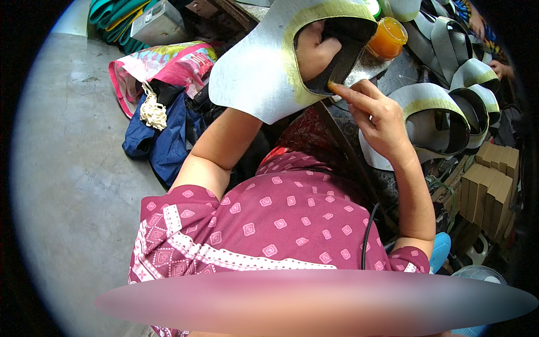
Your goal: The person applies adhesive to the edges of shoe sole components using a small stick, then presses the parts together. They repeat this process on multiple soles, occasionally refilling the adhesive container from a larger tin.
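Observation:
A pale grey shoe upper [252, 67] with a dark lining is held up in front of me. A yellowish band of what looks like glue runs around its opening. My left hand [317, 53] shows through that opening, its fingers curled against the dark inside; the upper hides its wrist. At the lower right rim of the opening, the outstretched index finger of my right hand [379, 115] touches the edge, its tip stained orange-yellow. The other right fingers are bent and hold nothing visible. Just beyond the upper stands a jar of orange glue [387, 38].
Several similar uppers [432, 98] lie on the right, some with yellowish edges. Below them are stacked tan blocks [488, 188]. A pink bag [168, 70] and blue cloth [165, 135] lie on the left, near a metal tin [158, 25]. Another person's hand [501, 69] appears far right.

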A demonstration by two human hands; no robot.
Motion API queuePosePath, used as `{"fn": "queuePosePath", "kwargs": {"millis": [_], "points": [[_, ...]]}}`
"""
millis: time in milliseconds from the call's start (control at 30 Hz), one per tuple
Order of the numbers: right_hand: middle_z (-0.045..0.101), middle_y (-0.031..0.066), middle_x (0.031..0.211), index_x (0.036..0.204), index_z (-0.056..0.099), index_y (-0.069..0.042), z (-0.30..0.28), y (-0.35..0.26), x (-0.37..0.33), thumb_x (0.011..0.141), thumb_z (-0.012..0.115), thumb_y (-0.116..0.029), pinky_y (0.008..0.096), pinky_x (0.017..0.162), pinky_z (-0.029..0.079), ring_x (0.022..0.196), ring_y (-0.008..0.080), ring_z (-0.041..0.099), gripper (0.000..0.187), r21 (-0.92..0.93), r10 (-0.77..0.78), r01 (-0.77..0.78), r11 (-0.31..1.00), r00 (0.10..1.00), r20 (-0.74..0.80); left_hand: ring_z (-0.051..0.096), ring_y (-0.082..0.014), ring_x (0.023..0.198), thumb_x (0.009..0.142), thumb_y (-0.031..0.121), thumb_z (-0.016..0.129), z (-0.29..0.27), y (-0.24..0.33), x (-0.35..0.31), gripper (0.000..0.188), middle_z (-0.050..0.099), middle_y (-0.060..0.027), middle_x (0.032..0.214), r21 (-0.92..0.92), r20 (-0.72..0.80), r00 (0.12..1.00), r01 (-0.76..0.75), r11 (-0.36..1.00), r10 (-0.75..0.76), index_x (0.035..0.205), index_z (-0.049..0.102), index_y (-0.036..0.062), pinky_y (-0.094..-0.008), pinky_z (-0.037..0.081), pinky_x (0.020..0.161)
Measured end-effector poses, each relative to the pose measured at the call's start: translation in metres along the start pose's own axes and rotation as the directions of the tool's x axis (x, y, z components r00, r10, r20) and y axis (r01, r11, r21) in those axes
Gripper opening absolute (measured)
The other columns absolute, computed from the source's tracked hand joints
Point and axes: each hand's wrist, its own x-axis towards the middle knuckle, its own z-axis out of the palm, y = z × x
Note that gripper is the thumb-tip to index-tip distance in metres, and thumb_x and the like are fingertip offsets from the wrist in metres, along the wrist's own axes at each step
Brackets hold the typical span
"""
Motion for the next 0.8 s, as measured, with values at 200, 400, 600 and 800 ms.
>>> {"fn": "queuePosePath", "kwargs": {"millis": [200, 400, 600, 800], "points": [[0.062, 0.0046, 0.098, 0.127, 0.067, -0.024, -0.024, 0.005, 0.020, 0.081, 0.063, 0.001, 0.0327, 0.068, 0.052, 0.076, 0.0232, 0.065, 0.052, 0.140, -0.037, 0.065, 0.988, 0.980, -0.197, 0.060, -0.0278, 0.112, 0.076, -0.007, 0.050, -0.011, -0.005, -0.002, 0.051, 0.062, -0.0184, 0.119, -0.097, 0.163, 0.984, 0.086, 0.992, -0.070, 0.127, 0.054, -0.0038, -0.0347, 0.043, 0.104], [0.059, 0.0036, 0.090, 0.122, 0.067, -0.022, -0.021, -0.010, 0.028, 0.079, 0.064, -0.005, 0.0368, 0.062, 0.054, 0.073, 0.0243, 0.067, 0.046, -0.535, -0.168, 0.049, 0.844, 0.970, -0.176, 0.055, -0.0244, 0.120, 0.079, -0.009, 0.046, -0.012, -0.001, -0.002, 0.052, 0.059, -0.0130, 0.125, -0.132, 0.231, 0.972, 0.066, 0.989, -0.034, 0.130, 0.052, -0.0032, -0.0347, 0.037, 0.109], [0.061, 0.0022, 0.095, 0.122, 0.069, -0.023, -0.034, -0.001, 0.032, 0.077, 0.068, -0.005, 0.0347, 0.065, 0.053, 0.079, 0.0211, 0.066, 0.049, -0.674, -0.237, -0.018, 0.739, 0.929, -0.285, 0.061, -0.0281, 0.110, 0.072, -0.009, 0.044, -0.013, 0.008, -0.001, 0.053, 0.064, -0.0190, 0.117, -0.194, 0.185, 0.983, 0.025, 0.981, 0.011, 0.123, 0.058, -0.0041, -0.0350, 0.044, 0.102], [0.061, 0.0033, 0.097, 0.133, 0.063, -0.028, -0.016, 0.012, 0.026, 0.083, 0.067, -0.007, 0.0352, 0.067, 0.053, 0.079, 0.0219, 0.066, 0.054, -0.286, -0.096, 0.025, 0.958, 0.967, -0.237, 0.061, -0.0333, 0.105, 0.078, 0.000, 0.058, -0.012, 0.013, 0.010, 0.038, 0.063, -0.0189, 0.107, 0.046, 0.143, 0.987, -0.086, 0.995, 0.079, 0.117, 0.058, -0.0008, -0.0392, 0.047, 0.095]]}}
